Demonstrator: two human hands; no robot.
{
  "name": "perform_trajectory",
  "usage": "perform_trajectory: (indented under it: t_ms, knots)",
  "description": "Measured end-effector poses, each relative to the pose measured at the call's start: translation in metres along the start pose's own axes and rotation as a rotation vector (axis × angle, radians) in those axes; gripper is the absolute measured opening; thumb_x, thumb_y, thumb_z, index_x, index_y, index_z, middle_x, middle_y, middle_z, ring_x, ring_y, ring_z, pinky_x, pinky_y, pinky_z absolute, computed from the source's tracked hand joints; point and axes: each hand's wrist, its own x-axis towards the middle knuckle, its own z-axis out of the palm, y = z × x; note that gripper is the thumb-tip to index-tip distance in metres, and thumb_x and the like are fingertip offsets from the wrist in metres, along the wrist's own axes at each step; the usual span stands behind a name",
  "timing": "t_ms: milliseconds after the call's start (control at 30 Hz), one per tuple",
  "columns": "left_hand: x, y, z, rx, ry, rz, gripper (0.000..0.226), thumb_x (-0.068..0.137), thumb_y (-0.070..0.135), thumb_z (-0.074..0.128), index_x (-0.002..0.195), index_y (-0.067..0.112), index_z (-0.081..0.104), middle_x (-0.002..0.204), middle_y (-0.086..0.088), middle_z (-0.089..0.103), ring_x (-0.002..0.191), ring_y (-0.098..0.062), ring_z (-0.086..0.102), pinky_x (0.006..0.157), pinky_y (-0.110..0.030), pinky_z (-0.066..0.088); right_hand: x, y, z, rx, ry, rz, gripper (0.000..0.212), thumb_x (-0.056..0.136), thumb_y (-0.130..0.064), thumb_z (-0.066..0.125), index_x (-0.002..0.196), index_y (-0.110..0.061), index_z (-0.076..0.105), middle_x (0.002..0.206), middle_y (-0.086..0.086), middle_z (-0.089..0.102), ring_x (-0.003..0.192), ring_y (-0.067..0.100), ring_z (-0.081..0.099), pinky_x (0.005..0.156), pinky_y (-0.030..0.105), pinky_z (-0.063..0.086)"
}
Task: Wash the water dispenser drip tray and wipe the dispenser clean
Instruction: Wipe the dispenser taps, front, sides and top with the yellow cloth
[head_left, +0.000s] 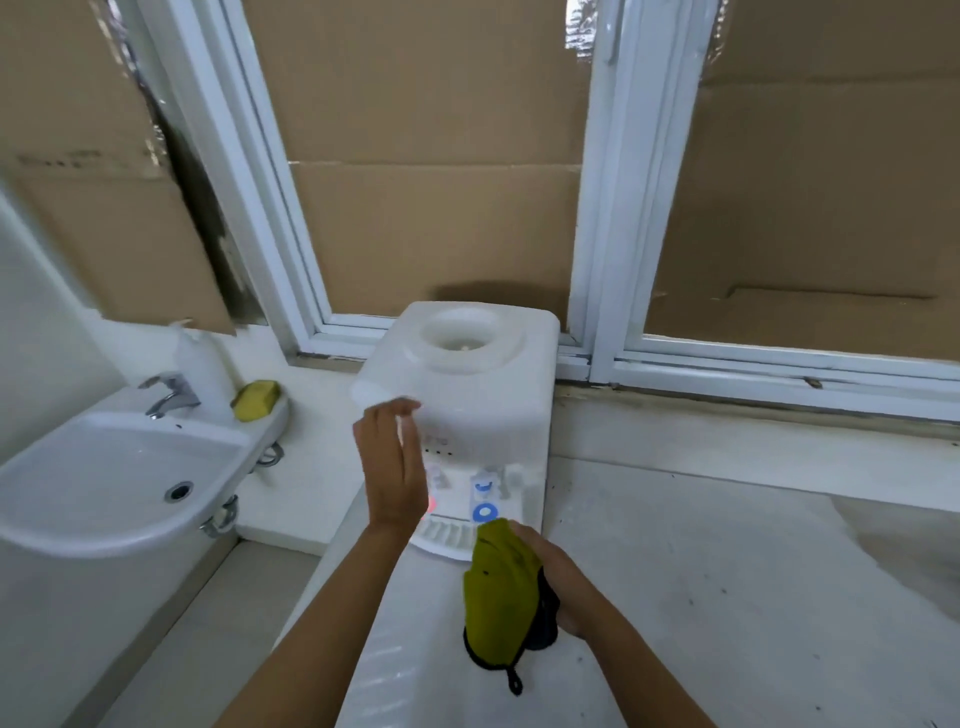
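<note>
A white tabletop water dispenser (467, 384) stands on a white counter below the window, its bottle socket empty. The slotted white drip tray (441, 535) sits in place at its base under the red and blue taps. My left hand (392, 467) is raised flat, fingers straight, against the dispenser's front left corner. My right hand (556, 577) grips a green cloth with a black edge (501, 597), which hangs in front of the tray's right end.
A white basin (104, 483) with a chrome tap (169, 395) is fixed at the left. A yellow sponge (255, 399) lies on its rim beside a white bottle (202, 369). Cardboard covers the white-framed windows behind. The counter (727, 571) stretches to the right.
</note>
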Motion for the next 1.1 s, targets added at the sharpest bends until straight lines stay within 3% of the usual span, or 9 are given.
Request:
perform_trajectory:
  t_ms: [67,133,200,267,433,600,833,967,1100]
  knots:
    - [-0.025,-0.022,-0.018,-0.081,-0.014,-0.251,0.031,0.1,0.025,0.031,0.101,0.013,0.06,0.099,-0.001,0.06,0.096,-0.022,0.053,0.087,-0.024,0.038,-0.002,-0.005,0.021,-0.047,-0.095,0.006,0.045,0.09,-0.041,0.064,0.122,-0.01,0.066,0.116,0.013,0.071,0.11,0.028,0.067,0.097,0.038,0.052]
    - [-0.041,-0.037,-0.034,-0.339,-0.123,-0.733,0.03,0.101,0.034,0.039,0.103,0.014,0.062,0.103,-0.005,0.063,0.095,-0.024,0.057,0.08,-0.031,0.045,0.0,-0.008,0.043,-0.044,-0.206,-0.004,0.054,0.087,-0.041,0.069,0.128,-0.007,0.06,0.121,0.015,0.068,0.114,0.031,0.064,0.104,0.044,0.047]
    - [-0.053,-0.048,-0.055,-0.599,-0.367,-1.162,0.063,0.09,0.065,0.044,0.121,0.012,0.061,0.12,-0.01,0.063,0.103,-0.025,0.062,0.088,-0.037,0.05,0.002,-0.012,0.068,-0.028,-0.302,-0.008,0.052,0.089,-0.038,0.068,0.129,-0.007,0.058,0.124,0.016,0.066,0.116,0.031,0.063,0.106,0.046,0.045]
    - [-0.064,-0.051,-0.08,-0.925,-0.596,-1.333,0.093,0.079,0.083,0.033,0.132,0.01,0.057,0.135,-0.016,0.057,0.124,-0.035,0.055,0.107,-0.051,0.039,0.004,-0.017,0.094,-0.044,-0.379,-0.011,0.041,0.09,-0.037,0.067,0.119,-0.008,0.06,0.123,0.016,0.066,0.114,0.03,0.064,0.105,0.045,0.046]
    - [-0.069,-0.06,-0.132,-1.122,-0.617,-1.312,0.081,0.088,0.068,0.044,0.143,0.009,0.045,0.149,-0.021,0.04,0.138,-0.04,0.037,0.118,-0.055,0.019,0.018,-0.04,0.16,-0.555,-0.335,-0.205,0.04,0.087,-0.047,0.067,0.108,-0.014,0.058,0.107,0.009,0.069,0.094,0.018,0.068,0.08,0.029,0.053]
    - [-0.037,-0.093,-0.157,-0.961,-0.597,-1.297,0.056,0.094,0.046,0.055,0.138,0.012,0.052,0.141,-0.022,0.05,0.131,-0.04,0.047,0.115,-0.054,0.029,0.048,-0.056,0.2,-0.883,-0.344,-0.427,0.032,0.078,-0.036,0.079,0.098,-0.019,0.06,0.098,-0.001,0.065,0.086,0.008,0.061,0.07,0.021,0.047]
    - [0.034,-0.152,-0.154,-0.896,-0.502,-1.33,0.053,0.096,0.044,0.046,0.133,0.008,0.056,0.129,-0.019,0.062,0.119,-0.035,0.059,0.103,-0.047,0.043,0.082,-0.078,0.235,-0.835,0.155,-0.797,0.014,0.084,-0.043,0.066,0.093,-0.034,0.059,0.09,-0.016,0.066,0.072,0.003,0.061,0.071,0.028,0.054]
    - [0.069,-0.168,-0.119,-0.876,-0.377,-1.297,0.055,0.096,0.046,0.045,0.13,0.003,0.056,0.112,-0.012,0.068,0.101,-0.026,0.064,0.081,-0.036,0.051,0.087,-0.094,0.24,-0.767,0.441,-1.014,0.007,0.09,-0.033,0.06,0.096,-0.034,0.057,0.092,-0.018,0.063,0.079,0.004,0.06,0.071,0.027,0.054]
    - [0.091,-0.153,-0.075,-0.819,-0.43,-1.198,0.089,0.073,0.074,0.056,0.135,0.01,0.053,0.13,-0.011,0.061,0.116,-0.026,0.059,0.101,-0.043,0.047,0.094,-0.108,0.236,-0.743,0.628,-1.227,0.011,0.093,-0.017,0.056,0.1,-0.025,0.058,0.093,-0.011,0.062,0.072,0.011,0.058,0.064,0.028,0.051]
